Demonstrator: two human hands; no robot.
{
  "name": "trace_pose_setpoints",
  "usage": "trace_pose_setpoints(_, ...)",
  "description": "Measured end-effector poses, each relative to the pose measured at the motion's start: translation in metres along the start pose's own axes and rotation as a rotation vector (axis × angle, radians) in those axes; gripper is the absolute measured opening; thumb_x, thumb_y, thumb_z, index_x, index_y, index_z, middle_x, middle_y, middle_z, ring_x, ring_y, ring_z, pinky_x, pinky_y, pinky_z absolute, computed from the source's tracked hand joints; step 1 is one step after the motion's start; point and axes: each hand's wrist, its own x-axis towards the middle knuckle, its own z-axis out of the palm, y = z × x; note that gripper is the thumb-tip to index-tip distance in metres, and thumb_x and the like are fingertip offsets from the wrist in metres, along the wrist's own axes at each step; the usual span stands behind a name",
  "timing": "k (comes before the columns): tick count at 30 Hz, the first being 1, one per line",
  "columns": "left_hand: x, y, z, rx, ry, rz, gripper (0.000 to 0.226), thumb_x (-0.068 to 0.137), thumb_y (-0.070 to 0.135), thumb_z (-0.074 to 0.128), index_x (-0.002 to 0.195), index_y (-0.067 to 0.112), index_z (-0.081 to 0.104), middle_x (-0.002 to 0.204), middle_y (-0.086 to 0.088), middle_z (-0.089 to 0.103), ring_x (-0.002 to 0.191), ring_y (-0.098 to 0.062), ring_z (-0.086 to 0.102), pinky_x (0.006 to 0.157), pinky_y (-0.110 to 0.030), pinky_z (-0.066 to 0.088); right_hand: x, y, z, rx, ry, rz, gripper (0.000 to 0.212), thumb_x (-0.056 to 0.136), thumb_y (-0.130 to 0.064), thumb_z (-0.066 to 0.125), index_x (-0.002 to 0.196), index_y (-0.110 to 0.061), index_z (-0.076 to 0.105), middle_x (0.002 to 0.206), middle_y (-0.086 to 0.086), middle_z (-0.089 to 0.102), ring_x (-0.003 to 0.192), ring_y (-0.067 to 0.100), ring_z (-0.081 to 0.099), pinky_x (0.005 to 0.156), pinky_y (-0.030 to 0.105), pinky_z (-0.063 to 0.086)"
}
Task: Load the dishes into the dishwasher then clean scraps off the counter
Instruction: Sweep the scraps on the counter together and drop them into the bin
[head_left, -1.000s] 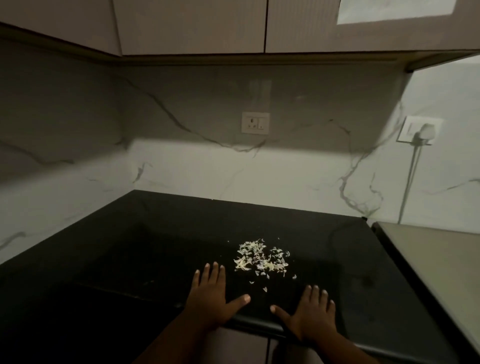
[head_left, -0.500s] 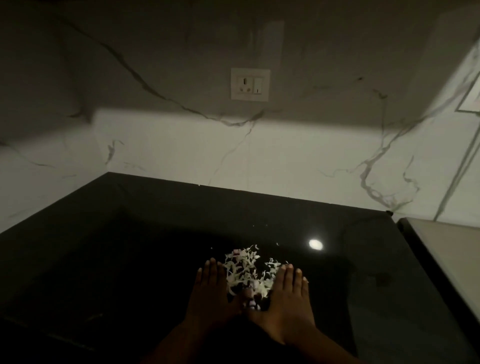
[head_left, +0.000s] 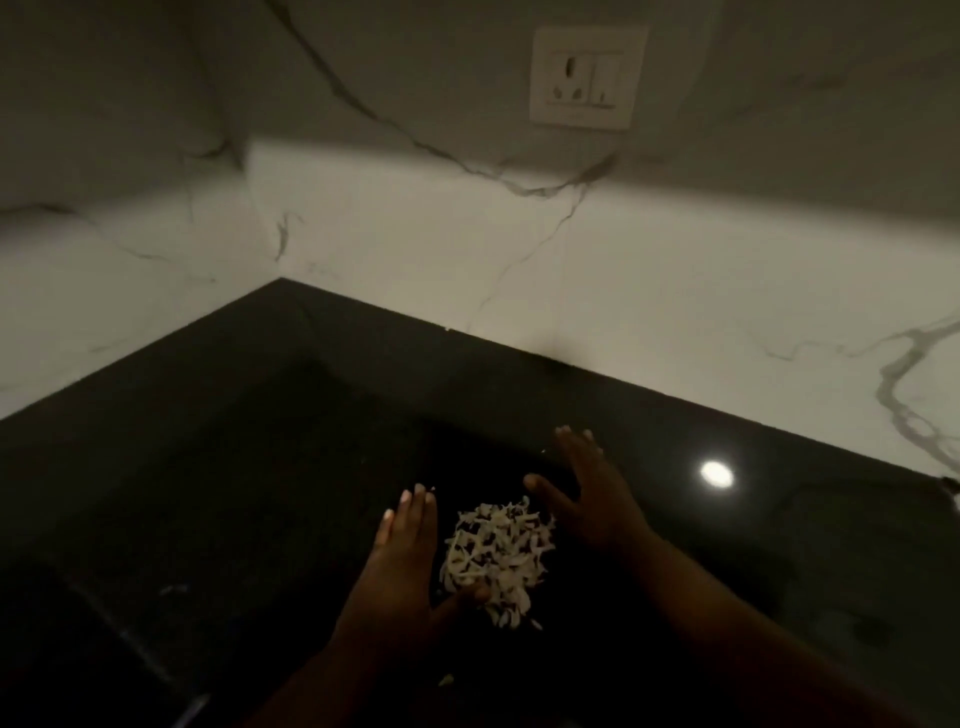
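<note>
— So, where do we have the scraps (head_left: 493, 556)?

— We have them in one pale heap of thin shreds on the black counter (head_left: 249, 467), near the front edge, between our two hands. One stray bit lies nearer us, apart from the heap.

— And our left hand (head_left: 402, 577)?

— We keep it flat on the counter just left of the heap, fingers straight and close together, the thumb reaching out to the right so that it touches the near edge of the shreds.

— The right hand (head_left: 592, 499)?

— We hold it on the far right side of the heap, fingers straight and slightly spread, thumb pointing left past the heap's far edge. Whether the palm rests on the counter, we cannot tell; it is dark.

— Anything else?

— We see a marble wall (head_left: 519, 270) behind, a socket (head_left: 587, 78) on it, and a round glint of light (head_left: 717, 474) on the counter to the right.
</note>
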Motion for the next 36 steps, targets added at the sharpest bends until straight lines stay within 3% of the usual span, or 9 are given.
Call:
trace_pose_setpoints(3,-0.001,0.001,0.003,0.006,0.025,-0.022,0.111,0.071,0.087,0.02,0.147,0.016,-0.019,0.149,0.005,-0.031,0.137,-0.008,-0.031,0.11,-0.023,-0.021,0.034,0.015,-0.004,-0.26,-0.212,-0.048,0.127,0.053,-0.098,0.0,0.153,-0.019,0.004,0.161,0.003,-0.006,0.146,0.018,-0.011,0.117,0.037,-0.006)
trace_pose_setpoints(5,-0.001,-0.001,0.004,0.026,0.031,-0.033,0.111,0.073,0.087,0.024,0.145,0.015,-0.021,0.148,0.003,-0.033,0.136,-0.008,-0.033,0.115,-0.028,-0.017,0.041,0.01,0.003,-0.333,-0.315,-0.174,0.127,0.053,-0.098,-0.005,0.153,-0.02,0.0,0.16,0.003,-0.011,0.145,0.016,-0.015,0.115,0.033,-0.01)
trace_pose_setpoints(10,-0.004,-0.005,0.007,-0.05,0.112,-0.076,0.127,0.059,0.099,0.018,0.145,0.015,-0.02,0.151,0.001,-0.032,0.14,-0.01,-0.031,0.116,-0.03,-0.015,0.01,0.0,0.028,-0.287,-0.562,-0.584,0.107,0.071,-0.09,0.013,0.153,-0.022,0.002,0.157,-0.009,-0.007,0.145,0.003,-0.008,0.119,0.026,-0.005)
trace_pose_setpoints(15,-0.004,-0.007,0.005,-0.135,0.144,-0.065,0.136,0.051,0.102,0.025,0.146,0.015,-0.018,0.154,0.001,-0.029,0.142,-0.011,-0.027,0.115,-0.029,-0.016,0.033,-0.028,0.025,0.158,-0.575,-0.52,0.078,0.081,-0.075,0.039,0.147,-0.033,0.032,0.154,-0.015,0.027,0.142,-0.006,0.016,0.117,0.027,0.018)
trace_pose_setpoints(21,-0.004,-0.005,0.006,-0.198,0.152,-0.063,0.135,0.047,0.104,0.023,0.142,0.019,-0.021,0.153,0.004,-0.028,0.14,-0.007,-0.03,0.113,-0.023,-0.019,0.084,-0.061,0.062,-0.244,-0.54,-0.644,0.066,0.098,-0.049,0.041,0.151,-0.016,0.021,0.16,0.003,0.011,0.147,0.015,0.002,0.121,0.038,0.003)
trace_pose_setpoints(28,-0.003,-0.014,0.011,-0.299,0.192,0.017,0.123,0.063,0.095,0.031,0.147,0.015,-0.008,0.157,0.001,-0.014,0.143,-0.004,-0.02,0.117,-0.025,-0.012,0.016,-0.043,0.049,-0.216,-0.802,-0.922,0.054,0.098,-0.038,0.035,0.142,-0.006,0.041,0.154,0.014,0.029,0.146,0.021,0.015,0.121,0.038,0.011)
trace_pose_setpoints(31,-0.004,-0.014,0.01,-0.337,0.186,0.007,0.124,0.06,0.096,0.029,0.149,0.017,-0.007,0.158,0.004,-0.014,0.143,-0.002,-0.018,0.117,-0.024,-0.011,-0.008,-0.044,0.03,-0.207,-0.711,-0.861,0.043,0.096,-0.039,0.036,0.12,-0.013,0.061,0.139,0.009,0.052,0.135,0.02,0.041,0.113,0.04,0.033)
trace_pose_setpoints(34,-0.005,-0.013,0.009,-0.412,0.21,-0.009,0.119,0.063,0.095,0.028,0.148,0.018,-0.004,0.158,0.006,-0.009,0.145,-0.003,-0.012,0.118,-0.027,-0.005,-0.041,-0.038,0.062,-0.534,-0.421,-0.873,0.05,0.09,-0.047,0.029,0.11,-0.026,0.07,0.117,-0.001,0.068,0.118,0.019,0.059,0.101,0.036,0.047)
trace_pose_setpoints(36,-0.006,-0.014,0.011,-0.485,0.244,-0.037,0.114,0.066,0.093,0.029,0.148,0.019,-0.001,0.158,0.007,-0.005,0.145,-0.002,-0.008,0.12,-0.029,0.0,-0.073,-0.032,0.103,-0.581,-0.297,-0.764,0.06,0.098,-0.052,0.012,0.128,-0.029,0.059,0.125,-0.003,0.063,0.136,0.023,0.04,0.11,0.038,0.032)
